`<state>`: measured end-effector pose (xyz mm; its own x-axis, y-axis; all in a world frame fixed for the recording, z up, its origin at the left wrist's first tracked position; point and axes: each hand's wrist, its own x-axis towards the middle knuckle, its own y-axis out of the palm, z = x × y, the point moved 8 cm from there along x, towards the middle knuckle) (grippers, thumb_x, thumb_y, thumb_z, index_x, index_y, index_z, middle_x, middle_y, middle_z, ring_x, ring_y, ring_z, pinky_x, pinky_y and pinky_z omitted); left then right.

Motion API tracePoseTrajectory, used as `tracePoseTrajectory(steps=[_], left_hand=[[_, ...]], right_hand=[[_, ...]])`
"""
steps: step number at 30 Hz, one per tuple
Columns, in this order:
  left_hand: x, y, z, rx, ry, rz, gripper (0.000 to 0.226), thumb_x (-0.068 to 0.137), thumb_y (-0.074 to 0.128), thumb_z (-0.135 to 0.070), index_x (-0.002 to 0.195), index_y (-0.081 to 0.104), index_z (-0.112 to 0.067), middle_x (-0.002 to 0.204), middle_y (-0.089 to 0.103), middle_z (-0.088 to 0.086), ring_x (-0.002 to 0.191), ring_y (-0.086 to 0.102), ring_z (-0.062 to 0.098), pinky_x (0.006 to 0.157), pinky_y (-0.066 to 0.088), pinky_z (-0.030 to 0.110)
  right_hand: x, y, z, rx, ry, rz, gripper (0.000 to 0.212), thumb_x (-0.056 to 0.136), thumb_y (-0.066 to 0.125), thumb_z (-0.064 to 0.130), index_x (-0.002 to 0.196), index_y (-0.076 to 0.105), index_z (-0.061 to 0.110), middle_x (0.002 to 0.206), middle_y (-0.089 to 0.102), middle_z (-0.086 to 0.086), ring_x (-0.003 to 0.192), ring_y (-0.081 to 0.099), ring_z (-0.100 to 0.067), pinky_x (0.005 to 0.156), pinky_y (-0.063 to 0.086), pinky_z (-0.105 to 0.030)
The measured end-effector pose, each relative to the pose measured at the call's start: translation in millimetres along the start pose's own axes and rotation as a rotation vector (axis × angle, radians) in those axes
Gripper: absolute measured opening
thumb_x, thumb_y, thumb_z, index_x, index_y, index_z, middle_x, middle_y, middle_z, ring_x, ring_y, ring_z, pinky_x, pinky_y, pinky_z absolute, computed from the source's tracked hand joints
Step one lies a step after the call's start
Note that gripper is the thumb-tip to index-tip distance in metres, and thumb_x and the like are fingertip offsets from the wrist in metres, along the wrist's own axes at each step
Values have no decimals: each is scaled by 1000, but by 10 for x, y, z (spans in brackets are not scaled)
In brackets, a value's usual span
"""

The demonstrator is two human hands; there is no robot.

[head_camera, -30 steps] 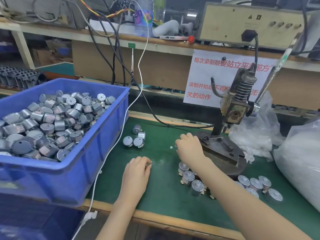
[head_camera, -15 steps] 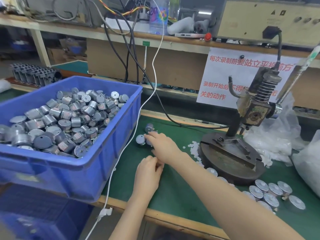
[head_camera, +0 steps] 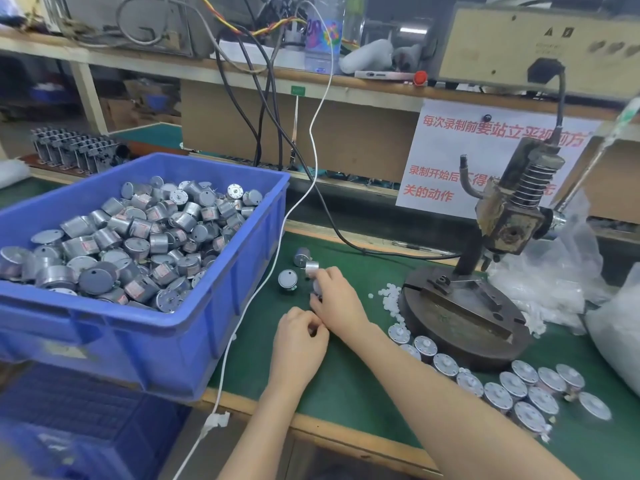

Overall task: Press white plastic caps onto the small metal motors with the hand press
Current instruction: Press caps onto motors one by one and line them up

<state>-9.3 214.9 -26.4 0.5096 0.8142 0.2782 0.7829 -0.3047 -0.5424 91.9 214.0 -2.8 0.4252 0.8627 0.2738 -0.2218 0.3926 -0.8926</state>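
Dozens of small metal motors [head_camera: 138, 237] fill the blue crate [head_camera: 138, 348], which takes up the left side of the green mat [head_camera: 346, 386]. On the right stands the hand press [head_camera: 509, 220], with its round base plate [head_camera: 460, 317] flat on the mat. Clear bags of white parts [head_camera: 554, 289] are heaped behind and beside it. In front of the base a cluster of upright motors with white centres [head_camera: 498, 396] stands close together and runs towards the right edge.

Both hands are between the crate and the press. The right hand [head_camera: 341, 301] reaches across with its fingers curled around a gripped motor [head_camera: 316, 287]. Only a sliver of grey casing shows under the fingertips, and it sits low against the mat. The left hand [head_camera: 299, 344] lies just below, touching the right hand. Its fingers are bent inwards over something small and pale, and I cannot tell whether it is holding anything.

Three loose motors [head_camera: 287, 279] lie just beyond the right fingertips, the nearest almost touching them. A scatter of white plastic caps [head_camera: 389, 296] lies against the left rim of the base plate, near the right wrist but not touching it.
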Motion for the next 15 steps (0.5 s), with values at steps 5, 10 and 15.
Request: tracePoseTrajectory(steps=[5, 10, 15], left_hand=[[0, -133, 8, -168, -57, -94, 12, 82, 57, -2, 73, 64, -3, 77, 54, 1, 66, 50, 11, 62, 32, 13], [-1, -145, 38, -190, -93, -104, 13, 84, 56, -4, 75, 64, -5, 79, 55, 2, 68, 50, 7, 63, 35, 9], [-10, -165, 55, -195, -91, -124, 13, 87, 55, -6, 77, 63, -8, 81, 57, 3, 70, 52, 9, 62, 34, 10]], right_hand=[[-340, -141, -405, 665, 372, -217, 17, 83, 60, 18, 99, 54, 21, 108, 56, 1, 92, 50, -12, 71, 33, -20], [-629, -165, -465, 773, 355, -232, 7, 91, 54, 25, 97, 56, 29, 94, 61, 13, 89, 55, -8, 75, 40, -20], [-692, -92, -217, 472, 116, -98, 32, 98, 45, 26, 128, 53, 20, 104, 56, 5, 92, 49, -3, 77, 31, -11]])
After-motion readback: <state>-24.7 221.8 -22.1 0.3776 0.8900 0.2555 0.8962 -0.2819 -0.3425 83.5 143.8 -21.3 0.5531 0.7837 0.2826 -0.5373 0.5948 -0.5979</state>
